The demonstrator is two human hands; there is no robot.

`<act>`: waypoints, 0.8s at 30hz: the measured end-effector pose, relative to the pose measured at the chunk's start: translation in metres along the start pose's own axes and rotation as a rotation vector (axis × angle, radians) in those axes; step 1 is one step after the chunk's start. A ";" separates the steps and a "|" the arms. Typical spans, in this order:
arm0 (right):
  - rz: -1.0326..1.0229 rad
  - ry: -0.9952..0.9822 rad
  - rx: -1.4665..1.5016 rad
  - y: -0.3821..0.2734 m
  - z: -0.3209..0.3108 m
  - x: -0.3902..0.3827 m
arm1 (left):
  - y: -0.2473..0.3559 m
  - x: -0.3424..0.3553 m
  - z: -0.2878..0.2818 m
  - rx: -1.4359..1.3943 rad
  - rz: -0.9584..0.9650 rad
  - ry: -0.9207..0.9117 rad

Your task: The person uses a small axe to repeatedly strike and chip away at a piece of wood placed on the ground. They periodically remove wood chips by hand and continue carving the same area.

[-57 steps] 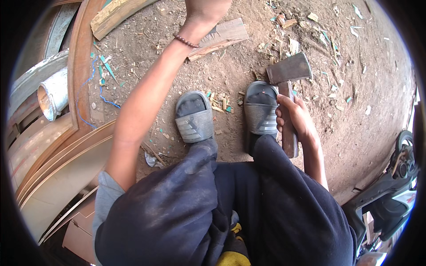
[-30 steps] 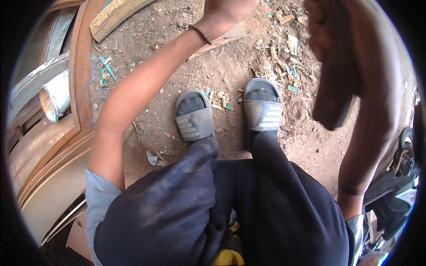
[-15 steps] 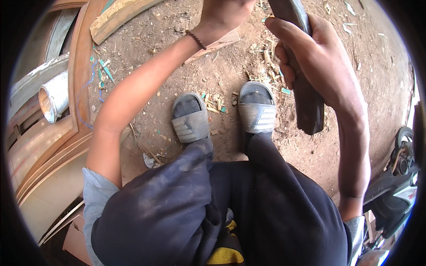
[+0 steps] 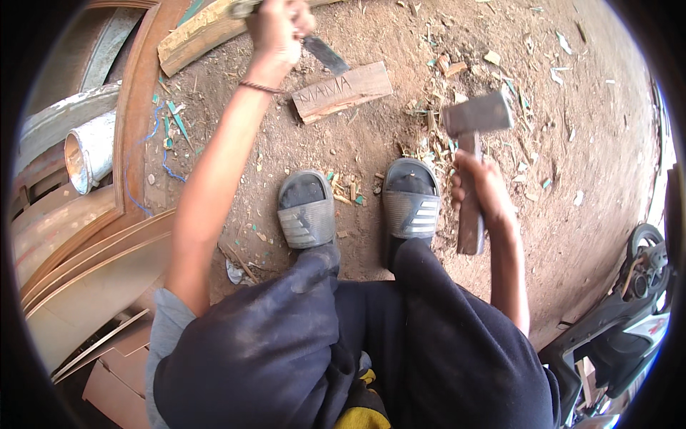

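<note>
My left hand [image 4: 277, 34], slightly blurred, is closed around the handle of a chisel [image 4: 326, 56]. The chisel's flat dark blade slants down to the right, its tip at the far edge of a short wooden block [image 4: 368, 87]; contact cannot be made out. Carved letters run along the upper face of the block, which lies on the ground ahead of my feet. To the right, my right hand [image 4: 488, 187] grips the wooden handle of a hammer [image 4: 477, 114] with a blocky metal head. The hammer is apart from both chisel and block.
Wood chips and green scraps [image 4: 351, 191] litter the dirt ground around my sandals [image 4: 307, 214]. A thick timber beam [image 4: 204, 36] lies at the far left. Wooden frames and panels [image 4: 107, 264] and a whitish cylinder [image 4: 93, 154] line the left. Part of a motorbike [image 4: 614, 314] stands at right.
The hammer has come down, bringing its head into view, and my right hand is lower and farther from the camera. My left hand has shifted left, uncovering the chisel blade and the block.
</note>
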State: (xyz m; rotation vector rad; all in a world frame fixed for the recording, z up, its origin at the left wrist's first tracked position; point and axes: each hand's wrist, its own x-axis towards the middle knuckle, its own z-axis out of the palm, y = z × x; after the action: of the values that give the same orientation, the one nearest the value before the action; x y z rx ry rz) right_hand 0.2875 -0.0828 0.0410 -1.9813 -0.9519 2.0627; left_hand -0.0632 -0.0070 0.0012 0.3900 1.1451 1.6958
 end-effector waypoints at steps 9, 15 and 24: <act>0.184 -0.026 0.145 0.034 -0.006 0.009 | 0.027 -0.026 0.022 0.167 0.192 -0.191; 0.219 -0.028 0.148 0.028 -0.010 0.008 | 0.018 -0.039 0.040 0.429 0.234 -0.261; 0.241 -0.005 0.179 0.032 -0.003 0.009 | -0.013 -0.017 0.047 0.244 0.189 -0.160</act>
State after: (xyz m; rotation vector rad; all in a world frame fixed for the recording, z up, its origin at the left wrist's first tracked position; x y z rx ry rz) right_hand 0.2999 -0.1029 0.0170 -2.0828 -0.5276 2.1851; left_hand -0.0151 0.0021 0.0181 0.7943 1.2296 1.6550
